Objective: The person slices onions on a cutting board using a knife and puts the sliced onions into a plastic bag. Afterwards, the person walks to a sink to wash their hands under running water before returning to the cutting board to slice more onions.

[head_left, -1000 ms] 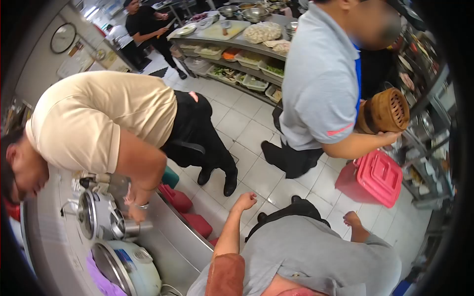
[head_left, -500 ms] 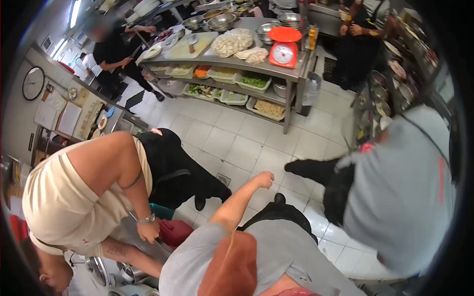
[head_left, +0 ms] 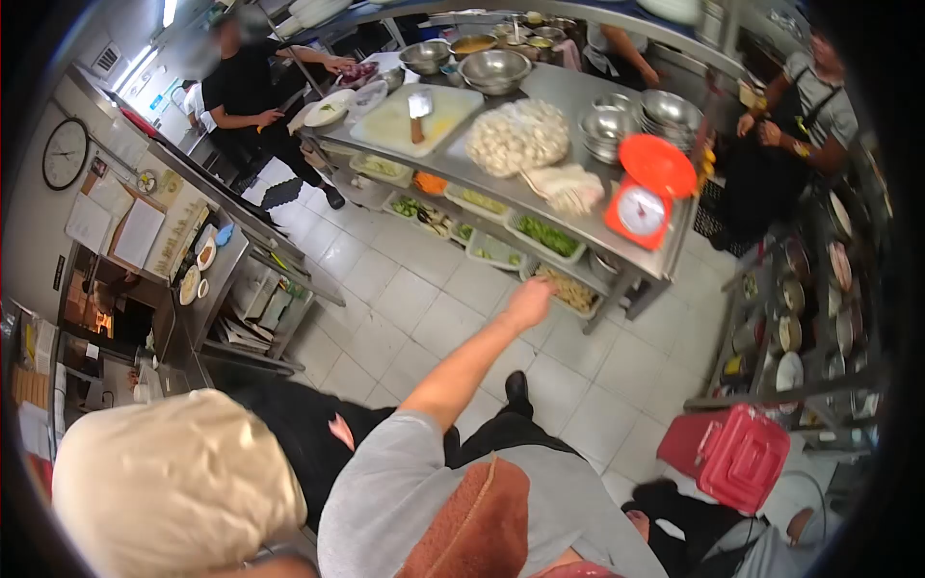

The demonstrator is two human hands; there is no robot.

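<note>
My left hand (head_left: 530,301) is stretched forward over the tiled floor, its fingers curled together with nothing visible in them. It appears in front of the lower shelf of the steel table, nearest to a tray of pale chopped food (head_left: 568,292); I cannot tell whether they touch. Beside the right side of my grey shirt shows a small patch of skin, perhaps my right hand (head_left: 639,523), with no fingers to be made out. A brown cloth (head_left: 467,520) lies over the front of my shirt.
The steel table (head_left: 438,162) bears a red scale (head_left: 640,214), a bag of white pieces (head_left: 518,138) and metal bowls. A person in beige (head_left: 178,482) bends at lower left. A red bin (head_left: 742,460) and another person's dark legs (head_left: 689,515) are at lower right. Others stand behind the table.
The steel table looks nearer. My left hand has moved up in view, towards its shelf. The beige-shirted person has dropped lower in view; the grey-shirted person has passed to the lower right.
</note>
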